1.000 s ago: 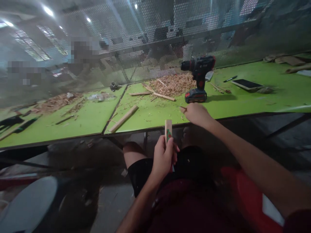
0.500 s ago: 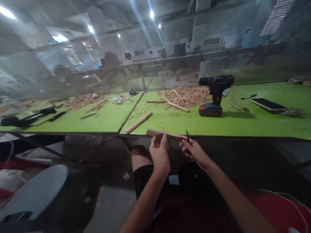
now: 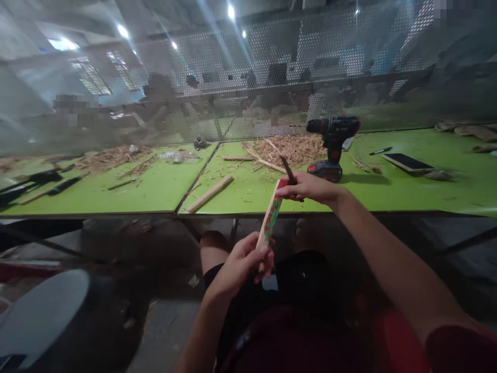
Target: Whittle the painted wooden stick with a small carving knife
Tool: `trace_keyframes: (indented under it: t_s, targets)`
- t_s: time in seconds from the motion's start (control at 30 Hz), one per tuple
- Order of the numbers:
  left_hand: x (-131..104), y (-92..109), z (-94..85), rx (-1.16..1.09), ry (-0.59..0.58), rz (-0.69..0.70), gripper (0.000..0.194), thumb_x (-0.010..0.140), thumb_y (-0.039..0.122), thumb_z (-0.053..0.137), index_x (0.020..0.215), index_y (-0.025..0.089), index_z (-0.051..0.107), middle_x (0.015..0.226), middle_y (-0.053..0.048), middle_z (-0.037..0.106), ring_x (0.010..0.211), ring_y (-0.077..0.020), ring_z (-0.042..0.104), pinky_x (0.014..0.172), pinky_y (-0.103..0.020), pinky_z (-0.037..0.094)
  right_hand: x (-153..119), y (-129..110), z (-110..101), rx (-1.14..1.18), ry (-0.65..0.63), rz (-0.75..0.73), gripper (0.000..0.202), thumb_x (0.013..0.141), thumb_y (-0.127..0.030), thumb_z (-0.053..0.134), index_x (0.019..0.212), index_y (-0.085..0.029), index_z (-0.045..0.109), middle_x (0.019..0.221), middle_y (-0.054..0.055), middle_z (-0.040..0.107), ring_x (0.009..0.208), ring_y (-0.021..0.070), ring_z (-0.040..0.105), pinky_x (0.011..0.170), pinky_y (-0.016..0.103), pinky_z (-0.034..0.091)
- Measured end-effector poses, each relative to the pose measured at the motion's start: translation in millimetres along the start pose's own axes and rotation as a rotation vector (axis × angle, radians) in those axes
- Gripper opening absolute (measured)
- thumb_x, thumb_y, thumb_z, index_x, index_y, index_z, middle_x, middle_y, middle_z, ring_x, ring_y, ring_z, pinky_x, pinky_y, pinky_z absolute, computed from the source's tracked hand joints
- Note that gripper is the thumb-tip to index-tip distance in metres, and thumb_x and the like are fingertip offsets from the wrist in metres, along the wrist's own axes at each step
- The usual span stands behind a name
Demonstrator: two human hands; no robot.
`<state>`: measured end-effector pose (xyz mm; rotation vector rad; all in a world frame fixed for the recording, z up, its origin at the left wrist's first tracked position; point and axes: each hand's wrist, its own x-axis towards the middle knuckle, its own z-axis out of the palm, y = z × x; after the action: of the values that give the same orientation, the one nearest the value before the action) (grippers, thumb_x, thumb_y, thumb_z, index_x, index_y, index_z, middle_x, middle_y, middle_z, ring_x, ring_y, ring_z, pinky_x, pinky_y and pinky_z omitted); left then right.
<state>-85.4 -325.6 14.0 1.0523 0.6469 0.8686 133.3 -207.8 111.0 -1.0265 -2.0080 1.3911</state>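
A flat wooden piece (image 3: 272, 215) with red and green colouring on one face slants upward between my hands, over the table's front edge. My left hand (image 3: 252, 256) grips its lower end, thumb on top. At the upper end, the fingers of my right hand (image 3: 301, 187) touch the red part. A thin dark tool (image 3: 287, 168), perhaps a knife, is also held in my right hand and points up and left. A plain wooden strip (image 3: 210, 194) lies on the green table to the left.
A cordless drill (image 3: 334, 145) stands on the green table (image 3: 404, 194), beside a heap of wood shavings (image 3: 297, 149). A phone (image 3: 408, 162) and a pen (image 3: 380, 151) lie at the right. Behind is a perforated screen (image 3: 248, 111); a stool (image 3: 42, 316) stands lower left.
The wooden piece has turned from nearly level to steeply slanted, showing its coloured face. My right hand has moved up and my left hand down. The view has shifted slightly.
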Motion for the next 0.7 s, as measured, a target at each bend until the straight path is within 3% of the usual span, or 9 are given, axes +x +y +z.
trace_keyframes:
  t_s: [0.07, 0.1, 0.13, 0.23, 0.3, 0.37, 0.47, 0.57, 0.7]
  targets:
    - [2, 0, 2.7, 0.022, -0.022, -0.022, 0.032, 0.087, 0.034, 0.068, 0.110, 0.015, 0.057, 0.074, -0.001, 0.062, 0.051, -0.0075, 0.055, 0.037, -0.014, 0.035, 11, -15, -2, -0.148, -0.050, -0.014, 0.022, 0.086, -0.034, 0.059, 0.078, -0.013, 0.061, 0.058, -0.008, 0.039, 0.053, 0.0060, 0.031, 0.051, 0.021, 0.022]
    - [3, -1, 4.6, 0.020, -0.035, -0.015, 0.034, 0.086, 0.032, 0.068, 0.112, 0.015, 0.056, 0.078, -0.002, 0.064, 0.052, -0.0081, 0.057, 0.037, -0.014, 0.037, 15, -20, -1, -0.241, -0.006, -0.030, 0.024, 0.088, -0.034, 0.057, 0.079, -0.012, 0.062, 0.059, -0.008, 0.040, 0.054, 0.0062, 0.032, 0.053, 0.020, 0.024]
    - [4, -1, 6.5, 0.012, -0.040, 0.002, 0.034, 0.087, 0.031, 0.068, 0.113, 0.014, 0.055, 0.082, -0.004, 0.066, 0.054, -0.0089, 0.059, 0.038, -0.015, 0.039, 17, -24, 1, -0.363, 0.087, -0.046, 0.027, 0.091, -0.036, 0.054, 0.082, -0.011, 0.063, 0.061, -0.007, 0.043, 0.056, 0.0067, 0.035, 0.054, 0.020, 0.025]
    - [9, 1, 10.9, 0.001, 0.061, 0.079, 0.028, 0.088, 0.032, 0.066, 0.105, 0.013, 0.056, 0.090, -0.009, 0.070, 0.056, -0.0100, 0.062, 0.043, -0.018, 0.046, 10, -27, 19, -0.843, 0.554, 0.017, 0.037, 0.096, -0.042, 0.046, 0.091, -0.013, 0.068, 0.072, 0.003, 0.061, 0.062, 0.0116, 0.046, 0.057, 0.023, 0.025]
    - [12, 4, 12.2, 0.016, 0.168, 0.117, 0.026, 0.087, 0.032, 0.066, 0.101, 0.013, 0.056, 0.091, -0.009, 0.071, 0.056, -0.0099, 0.063, 0.046, -0.020, 0.049, -3, -22, 40, -1.103, 0.705, 0.164, 0.038, 0.098, -0.041, 0.041, 0.097, -0.018, 0.072, 0.079, 0.008, 0.069, 0.064, 0.0162, 0.054, 0.056, 0.026, 0.022]
    - [14, 6, 12.9, 0.032, 0.222, 0.138, 0.027, 0.085, 0.032, 0.068, 0.100, 0.013, 0.056, 0.088, -0.008, 0.072, 0.054, -0.0104, 0.063, 0.046, -0.021, 0.050, -19, -13, 64, -1.200, 0.553, 0.252, 0.040, 0.099, -0.039, 0.038, 0.095, -0.023, 0.074, 0.077, 0.009, 0.072, 0.062, 0.0183, 0.058, 0.054, 0.028, 0.021]
    - [16, 11, 15.3, 0.058, 0.248, 0.171, 0.029, 0.083, 0.033, 0.070, 0.101, 0.013, 0.059, 0.083, -0.007, 0.073, 0.051, -0.0111, 0.063, 0.044, -0.022, 0.052, -35, 1, 92, -1.267, 0.400, 0.253, 0.042, 0.100, -0.037, 0.036, 0.090, -0.022, 0.074, 0.072, 0.009, 0.072, 0.059, 0.0192, 0.061, 0.052, 0.029, 0.021]
    - [17, 16, 20.3, 0.079, 0.306, 0.191, 0.030, 0.080, 0.035, 0.072, 0.097, 0.013, 0.061, 0.078, -0.006, 0.073, 0.047, -0.0113, 0.062, 0.042, -0.022, 0.052, -41, 8, 102, -1.310, 0.368, 0.181, 0.041, 0.100, -0.034, 0.037, 0.085, -0.019, 0.072, 0.069, 0.009, 0.072, 0.059, 0.0183, 0.062, 0.050, 0.029, 0.021]
    - [19, 18, 25.7, 0.098, 0.362, 0.208, 0.032, 0.077, 0.035, 0.075, 0.095, 0.013, 0.061, 0.074, -0.005, 0.073, 0.045, -0.0110, 0.062, 0.040, -0.021, 0.051, -38, 9, 99, -1.347, 0.379, 0.145, 0.047, 0.103, -0.034, 0.031, 0.085, -0.016, 0.070, 0.071, 0.011, 0.072, 0.061, 0.0196, 0.065, 0.050, 0.028, 0.020]
